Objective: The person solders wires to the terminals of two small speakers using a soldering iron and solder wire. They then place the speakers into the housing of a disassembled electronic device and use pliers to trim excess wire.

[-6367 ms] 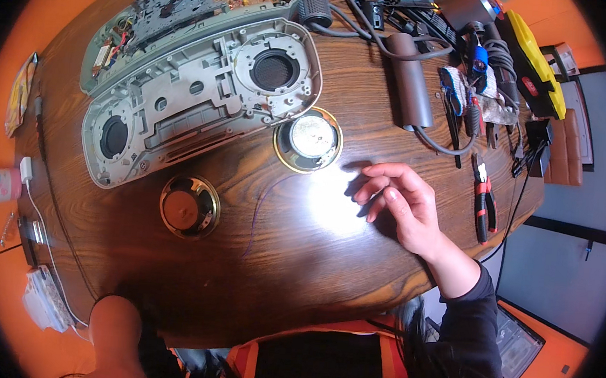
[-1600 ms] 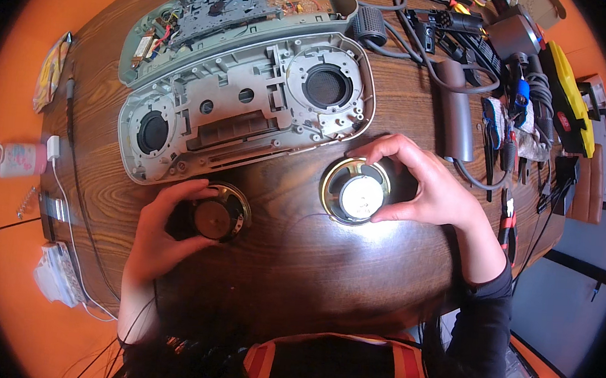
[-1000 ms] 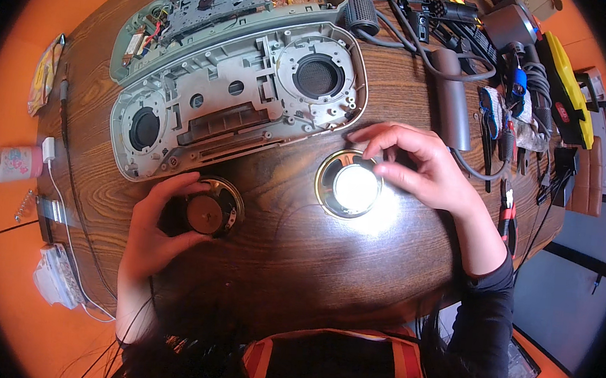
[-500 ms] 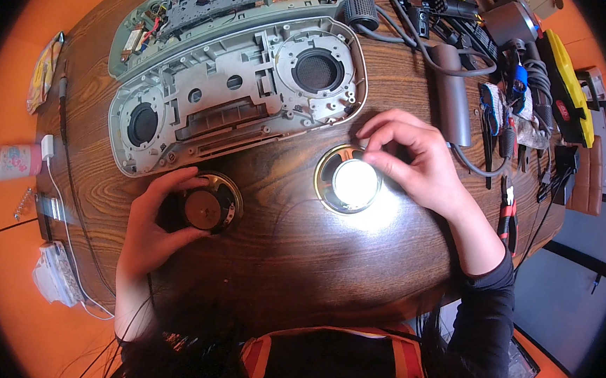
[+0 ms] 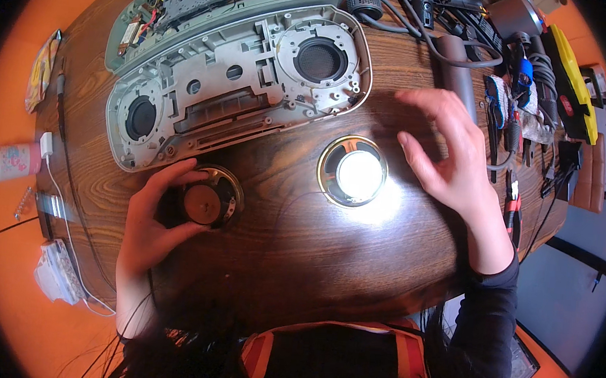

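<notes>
Two round loudspeakers lie on the wooden table, magnet side up. Thumb and fingers of my left hand (image 5: 155, 210) curl round the left loudspeaker (image 5: 203, 204), gripping its sides while it rests on the tabletop. The right loudspeaker (image 5: 331, 164) has a gold-coloured rim, and bright light washes out its magnet. Beside it, my right hand (image 5: 441, 146) hovers with thumb and fingers apart, touching nothing. Beyond both lies a grey plastic front casing (image 5: 213, 123), inner side up, with two round black speaker grilles.
Behind the casing sits the green-grey rear half (image 5: 134, 44) with exposed circuit parts. Cables, a grey cylinder (image 5: 458, 77), gloves (image 5: 495, 100) and red-handled pliers (image 5: 513, 204) crowd the right side. At the left edge are a pink bottle (image 5: 11, 164) and a white cable (image 5: 68, 225).
My right hand has let go of the right loudspeaker and moved up and to the right, its fingers spreading. My left hand stays on the left loudspeaker.
</notes>
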Motion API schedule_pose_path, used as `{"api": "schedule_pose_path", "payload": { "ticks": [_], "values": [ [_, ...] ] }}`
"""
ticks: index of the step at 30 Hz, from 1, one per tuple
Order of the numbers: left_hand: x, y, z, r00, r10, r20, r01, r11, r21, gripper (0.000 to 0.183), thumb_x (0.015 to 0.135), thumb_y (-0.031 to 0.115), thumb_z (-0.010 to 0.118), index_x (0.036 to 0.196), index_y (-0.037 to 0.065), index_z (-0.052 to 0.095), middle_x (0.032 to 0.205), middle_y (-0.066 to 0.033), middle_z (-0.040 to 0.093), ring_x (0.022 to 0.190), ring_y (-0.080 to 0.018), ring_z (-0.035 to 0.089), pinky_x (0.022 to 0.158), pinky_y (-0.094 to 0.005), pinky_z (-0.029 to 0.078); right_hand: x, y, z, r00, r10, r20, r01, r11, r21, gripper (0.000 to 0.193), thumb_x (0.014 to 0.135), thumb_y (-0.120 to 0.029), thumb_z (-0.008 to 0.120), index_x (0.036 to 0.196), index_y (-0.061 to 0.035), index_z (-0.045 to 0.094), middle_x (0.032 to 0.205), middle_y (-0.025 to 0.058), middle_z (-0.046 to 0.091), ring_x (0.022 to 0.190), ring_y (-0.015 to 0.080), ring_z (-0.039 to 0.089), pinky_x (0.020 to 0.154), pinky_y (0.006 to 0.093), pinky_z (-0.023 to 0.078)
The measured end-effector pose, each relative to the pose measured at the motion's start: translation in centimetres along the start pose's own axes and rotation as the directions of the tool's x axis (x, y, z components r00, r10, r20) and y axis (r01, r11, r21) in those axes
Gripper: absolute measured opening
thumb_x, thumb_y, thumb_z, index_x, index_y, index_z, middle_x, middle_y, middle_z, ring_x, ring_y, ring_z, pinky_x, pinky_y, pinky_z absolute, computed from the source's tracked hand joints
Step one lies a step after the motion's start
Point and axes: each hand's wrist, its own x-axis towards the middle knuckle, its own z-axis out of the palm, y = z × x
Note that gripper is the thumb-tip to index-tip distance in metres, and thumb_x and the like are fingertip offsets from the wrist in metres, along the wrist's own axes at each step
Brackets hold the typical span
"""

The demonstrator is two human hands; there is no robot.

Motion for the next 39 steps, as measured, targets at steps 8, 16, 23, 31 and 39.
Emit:
{"api": "schedule_pose_path", "payload": {
  "ticks": [8,16,23,31,39],
  "values": [
    [-0.1,-0.5,-0.4,1.0,-0.015,0.022,0.015,1.0,0.01,0.078,0.058,0.002,0.082,0.13,0.003,0.051,0.117,-0.0115,0.063,0.113,-0.0239,0.058,0.098,-0.0338,0.043,-0.2,0.9,-0.1,0.95,-0.201,0.237,0.106,0.926,0.361,0.039,0.074,-0.003,0.066,0.112,-0.004,0.061,0.114,0.0125,0.061,0.107,0.0314,0.057,0.093,0.0401,0.045],
    [0.0,-0.3,-0.6,0.998,-0.004,0.057,0.002,0.999,0.043,0.073,0.058,0.002,0.081,0.126,0.004,0.055,0.121,-0.0112,0.062,0.113,-0.0239,0.058,0.097,-0.0337,0.044,-0.6,0.6,1.7,0.927,-0.221,0.302,0.064,0.89,0.452,0.055,0.071,-0.016,0.077,0.121,-0.0042,0.057,0.123,0.013,0.06,0.118,0.0328,0.053,0.101,0.0448,0.041],
    [-0.3,-0.6,-0.8,0.998,0.001,0.069,-0.003,0.999,0.033,0.074,0.057,0.007,0.085,0.124,0.002,0.055,0.122,-0.013,0.061,0.113,-0.0232,0.058,0.098,-0.0352,0.043,-1.0,0.6,1.6,0.938,-0.12,0.325,-0.075,0.844,0.531,0.054,0.075,-0.016,0.074,0.124,-0.0028,0.055,0.119,0.0141,0.06,0.115,0.0328,0.054,0.097,0.0415,0.044],
    [-1.0,1.7,0.8,0.993,-0.087,0.078,0.114,0.577,-0.809,0.076,0.068,0.027,0.083,0.127,-0.005,0.047,0.116,-0.0176,0.059,0.111,-0.0317,0.059,0.099,-0.0427,0.044,-2.1,-0.4,2.5,0.952,0.047,0.302,-0.301,-0.03,0.953,0.059,0.081,-0.01,0.073,0.128,-0.0041,0.038,0.123,0.0197,0.054,0.117,0.0277,0.054,0.102,0.0421,0.043],
    [-0.8,3.5,0.9,0.845,-0.328,0.422,0.532,0.439,-0.724,0.086,0.081,0.063,0.058,0.127,-0.008,0.048,0.115,-0.0199,0.059,0.103,-0.03,0.064,0.076,-0.0325,0.056,-3.1,-3.2,2.3,0.794,0.163,0.585,-0.519,-0.318,0.793,0.036,0.098,-0.03,0.047,0.12,-0.0014,0.044,0.118,0.0162,0.052,0.105,0.0277,0.061,0.074,0.0458,0.061]
  ]
}}
